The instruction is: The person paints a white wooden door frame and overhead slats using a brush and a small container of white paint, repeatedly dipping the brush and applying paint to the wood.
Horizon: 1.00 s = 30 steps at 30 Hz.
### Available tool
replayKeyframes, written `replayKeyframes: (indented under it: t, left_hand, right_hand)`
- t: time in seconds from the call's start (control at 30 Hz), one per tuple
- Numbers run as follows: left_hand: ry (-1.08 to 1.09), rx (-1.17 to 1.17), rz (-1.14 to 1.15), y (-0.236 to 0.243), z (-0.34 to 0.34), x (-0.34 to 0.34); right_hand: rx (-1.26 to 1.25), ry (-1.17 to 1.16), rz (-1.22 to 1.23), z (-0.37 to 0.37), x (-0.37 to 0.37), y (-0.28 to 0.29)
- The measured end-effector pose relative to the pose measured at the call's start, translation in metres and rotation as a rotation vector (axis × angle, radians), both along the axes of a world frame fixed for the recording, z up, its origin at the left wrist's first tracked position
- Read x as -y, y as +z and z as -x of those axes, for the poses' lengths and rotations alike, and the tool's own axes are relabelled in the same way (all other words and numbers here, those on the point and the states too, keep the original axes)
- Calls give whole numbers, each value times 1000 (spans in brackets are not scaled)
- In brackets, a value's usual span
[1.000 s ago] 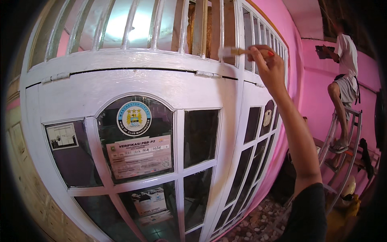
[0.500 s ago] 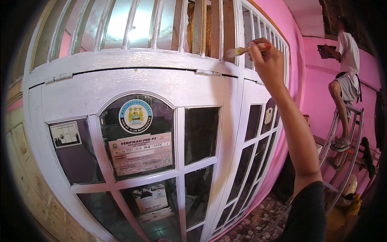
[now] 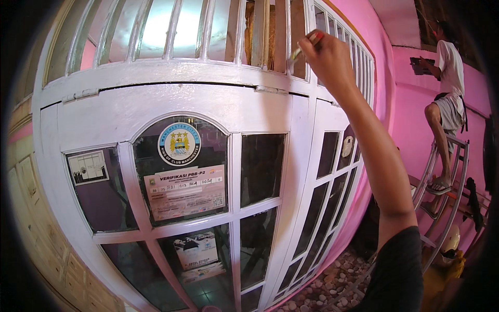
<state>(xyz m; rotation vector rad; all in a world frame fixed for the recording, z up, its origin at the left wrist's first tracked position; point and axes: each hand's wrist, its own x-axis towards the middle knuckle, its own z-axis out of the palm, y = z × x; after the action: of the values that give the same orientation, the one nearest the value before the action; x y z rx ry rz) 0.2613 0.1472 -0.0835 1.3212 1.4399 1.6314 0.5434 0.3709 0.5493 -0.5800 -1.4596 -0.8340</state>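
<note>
My right hand (image 3: 329, 61) is raised at the upper right of the white door and closed around a paintbrush (image 3: 296, 53). The red end of its handle shows above my fingers. Its bristles point down and left, close to the foot of the white slats (image 3: 240, 34), near where two faces of the white frame (image 3: 293, 112) meet. From this view I cannot tell whether the bristles touch the wood. My left hand does not show.
Glass panes with a round sticker (image 3: 179, 144) and a paper notice (image 3: 187, 192) fill the door. At right, another person (image 3: 448, 67) stands on a metal ladder (image 3: 451, 208) by a pink wall (image 3: 410, 99), holding a dark tray (image 3: 422, 66). Pebbled floor (image 3: 327, 278) lies below.
My right hand has moved slightly up and left, and the brush has turned from nearly level to bristles down. My view has shifted a little. The person on the ladder is almost unchanged.
</note>
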Motion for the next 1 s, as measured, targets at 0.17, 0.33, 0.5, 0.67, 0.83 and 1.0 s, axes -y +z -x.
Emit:
replayKeyframes:
  t: [0.17,0.33,0.5,0.67,0.83,1.0]
  left_hand:
    - [31,-133,-16,-4,6,-6]
    - [39,-158,-4,-2,3,-2]
    - [65,-153,-15,-10,6,-4]
    - [124,-164,129,5,3,-1]
    - [90,-118,84,-6,12,-6]
    - [113,-76,93,-1,16,-9]
  right_hand:
    - [5,14,39,4,8,4]
    - [19,-83,8,10,10,8]
    - [-5,-65,-41,8,3,29]
    - [-20,-43,89,2,-1,33]
    - [-44,-65,-72,-5,-24,75]
    - [-60,-146,-168,-4,-31,119]
